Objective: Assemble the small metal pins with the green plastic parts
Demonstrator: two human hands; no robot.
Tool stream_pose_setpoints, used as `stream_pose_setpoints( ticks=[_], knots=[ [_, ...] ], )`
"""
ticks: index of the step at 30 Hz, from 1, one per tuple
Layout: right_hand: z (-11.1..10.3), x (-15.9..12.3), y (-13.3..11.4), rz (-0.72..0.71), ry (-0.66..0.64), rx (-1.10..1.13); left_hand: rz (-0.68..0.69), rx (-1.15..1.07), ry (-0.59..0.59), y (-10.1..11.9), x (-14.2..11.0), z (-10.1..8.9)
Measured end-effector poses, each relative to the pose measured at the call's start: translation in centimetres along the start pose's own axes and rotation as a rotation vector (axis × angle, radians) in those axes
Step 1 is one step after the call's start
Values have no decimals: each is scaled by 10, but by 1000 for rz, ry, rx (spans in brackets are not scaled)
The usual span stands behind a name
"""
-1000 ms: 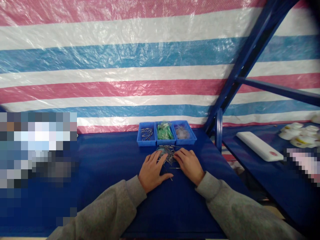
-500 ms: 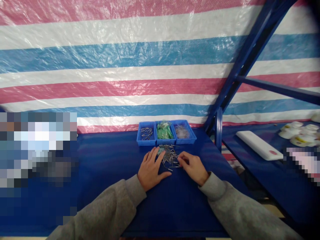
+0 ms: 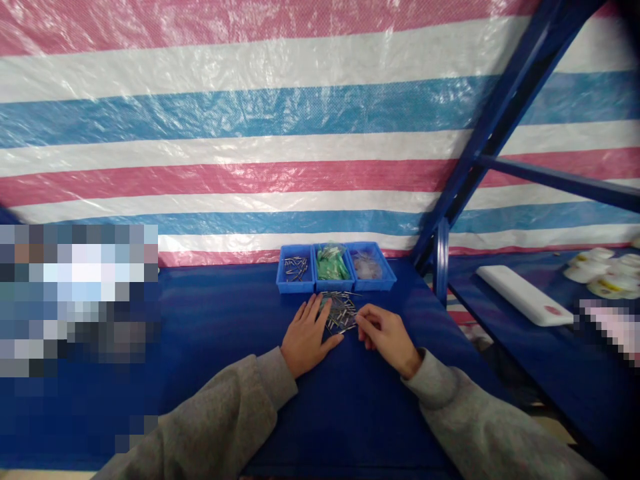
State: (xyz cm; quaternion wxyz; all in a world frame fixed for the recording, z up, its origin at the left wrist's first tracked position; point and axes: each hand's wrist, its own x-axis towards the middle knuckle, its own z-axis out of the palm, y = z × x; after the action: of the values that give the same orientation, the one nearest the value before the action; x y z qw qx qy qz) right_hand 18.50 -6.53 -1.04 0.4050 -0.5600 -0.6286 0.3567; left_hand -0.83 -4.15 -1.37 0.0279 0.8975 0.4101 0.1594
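Note:
A heap of thin metal pins [image 3: 340,312] lies on the blue table [image 3: 225,347], just in front of three small blue bins. My left hand [image 3: 307,337] rests flat on the table with fingers stretched, touching the heap's left edge. At the heap's right edge my right hand [image 3: 384,333] has its fingertips pinched together on the pins. The left bin [image 3: 295,268] holds more metal pins, the middle bin [image 3: 331,263] green parts, the right bin [image 3: 368,266] clear pale parts.
A striped plastic sheet hangs behind the table. A blue metal post [image 3: 440,257] and slanted braces stand at the right. Beyond them a second blue table carries a white flat box [image 3: 525,295] and several white tape rolls [image 3: 600,273].
Both hands lay spread over the heap; my right hand has drawn back to its right edge and closed into a pinch. The pins are gathered tighter.

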Motion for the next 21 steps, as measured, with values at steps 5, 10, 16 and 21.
stream_pose_setpoints(
  ticks=[5,10,16,21],
  knots=[
    [3,4,6,91,-62,186,4,-13,5,-3,2,1],
    [4,15,5,64,-22,170,13,-22,1,-9,4,2],
    [3,15,6,46,-22,149,20,-24,14,-9,4,3],
    [2,15,3,67,34,152,9,-46,20,-10,4,1]
  ],
)
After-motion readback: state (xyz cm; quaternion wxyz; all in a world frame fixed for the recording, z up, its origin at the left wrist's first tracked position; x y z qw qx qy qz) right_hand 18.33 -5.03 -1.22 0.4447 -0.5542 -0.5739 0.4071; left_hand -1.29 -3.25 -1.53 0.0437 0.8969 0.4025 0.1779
